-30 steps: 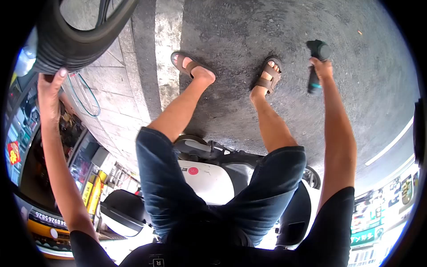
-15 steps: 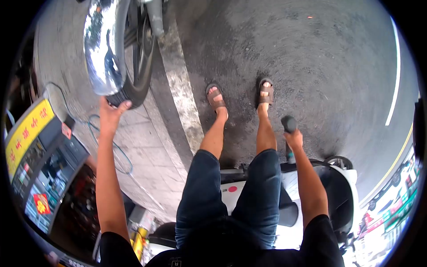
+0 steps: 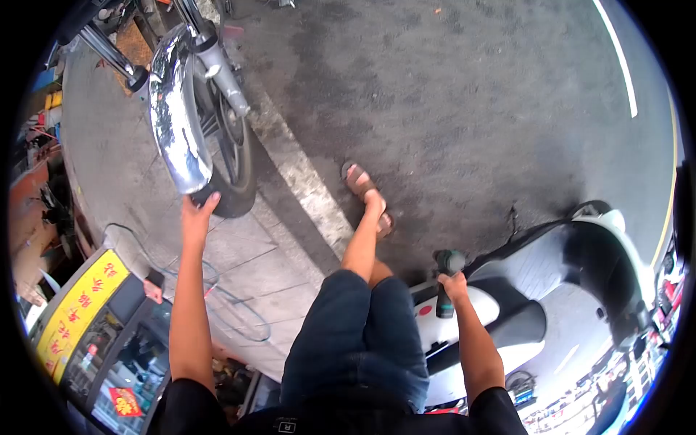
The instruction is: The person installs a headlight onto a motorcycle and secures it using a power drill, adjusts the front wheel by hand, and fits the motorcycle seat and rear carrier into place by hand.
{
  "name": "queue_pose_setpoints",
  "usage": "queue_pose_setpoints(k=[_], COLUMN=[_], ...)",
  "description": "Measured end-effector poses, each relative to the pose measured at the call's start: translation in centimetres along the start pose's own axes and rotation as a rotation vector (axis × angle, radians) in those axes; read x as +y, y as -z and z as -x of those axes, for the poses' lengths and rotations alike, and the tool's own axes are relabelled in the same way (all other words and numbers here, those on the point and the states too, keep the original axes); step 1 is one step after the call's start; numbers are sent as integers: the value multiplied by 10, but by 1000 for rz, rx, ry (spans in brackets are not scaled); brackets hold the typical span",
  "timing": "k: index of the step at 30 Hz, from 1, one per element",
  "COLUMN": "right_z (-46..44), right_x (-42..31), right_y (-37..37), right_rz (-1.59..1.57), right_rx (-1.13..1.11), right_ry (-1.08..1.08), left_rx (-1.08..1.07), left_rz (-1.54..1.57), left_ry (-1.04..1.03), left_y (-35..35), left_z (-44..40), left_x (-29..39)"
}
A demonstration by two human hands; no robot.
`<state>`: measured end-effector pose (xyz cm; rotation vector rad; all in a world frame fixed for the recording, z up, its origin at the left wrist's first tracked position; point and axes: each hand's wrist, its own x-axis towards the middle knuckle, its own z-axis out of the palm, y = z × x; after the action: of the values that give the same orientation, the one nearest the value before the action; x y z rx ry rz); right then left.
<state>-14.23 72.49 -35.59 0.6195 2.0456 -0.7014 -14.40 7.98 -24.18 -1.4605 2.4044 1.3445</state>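
Note:
My left hand (image 3: 196, 216) is on the motorcycle's front tire (image 3: 235, 201), just below the end of the chrome fender (image 3: 174, 130). Its thumb lies against the rubber while the other fingers are partly hidden under the fender's edge. On the other side, my right hand (image 3: 454, 286) is wrapped round the grip of a dark cordless power tool with green parts (image 3: 444, 303), which looks like a drill or impact wrench. The tool hangs beside a white scooter (image 3: 475, 308), and its tip cannot be made out.
The motorcycle's fork leg (image 3: 221, 80) rises at upper left. A thin hose (image 3: 217, 279) is coiled on the paving, near a yellow shop sign (image 3: 81, 312). A worn white line (image 3: 304, 181) borders the asphalt. My sandaled foot (image 3: 357, 181) stands on the road.
My feet have come together and my body has turned. The scooter shows more fully at right. My left hand stays at the tire; the right still holds the power tool.

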Motion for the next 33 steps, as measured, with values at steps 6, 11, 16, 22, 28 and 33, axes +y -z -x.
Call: queue_pose_setpoints(k=[6,11,16,22,28,33], right_z=[65,102,106,117,109,116], right_x=[19,38,61,35,12,-11], right_y=[-55,-72,-101,-132,-178,-194], right_rz=[-15,6,-45,-743,-669,-446], right_rx=[-17,-53,-53,77,28,22], right_ry=[-120,-308,-374,-546,-543,-442], left_rx=[-57,-177,-121,-163,-228,-295], left_rz=[-130,-52,-238,-255,-299,-294], left_ry=[37,92,202,270,225,244], left_y=[9,16,19,22,25,33], left_z=[-8,-23,-33,-36,-28,-36], left_x=[15,20,35,35,38,29])
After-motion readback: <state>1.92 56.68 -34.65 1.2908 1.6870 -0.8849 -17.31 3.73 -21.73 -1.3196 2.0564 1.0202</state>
